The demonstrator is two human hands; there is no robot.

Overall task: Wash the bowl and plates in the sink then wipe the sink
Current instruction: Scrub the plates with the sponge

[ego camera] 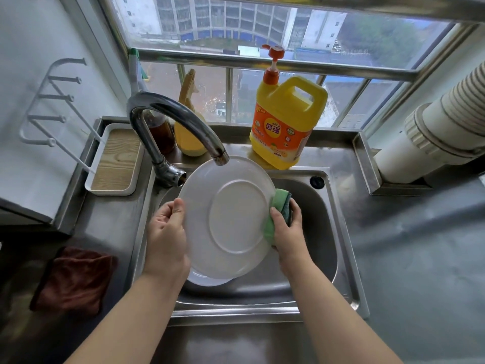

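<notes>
Over the sink, a person is holding a big white plate tipped up on its edge, with its back side facing the camera. That way the round ring on the bottom is showing and can be scrubbed.

The left hand is gripping the plate's left rim, with the thumb pressing on the back and the other fingers hiding behind it. I think it is acting like a stand, keeping the slippery plate from sliding down. The right hand is squeezing a green sponge against the plate's right rim, so the rim is probably the part being cleaned now.

The plate is sitting just under the tap, so water could fall right on it. I cannot see any water coming out. Another white dish is peeking out below the plate, lying down in the sink. I cannot tell if it is a plate or the bowl. It is waiting there, so the washing is not finished, and the sink wiping comes later.

A yellow soap bottle with a pump is standing behind the sink, close enough to reach. A brown cloth is lying on the counter to the left, maybe for wiping afterwards. A white tray is resting beside the tap.
</notes>
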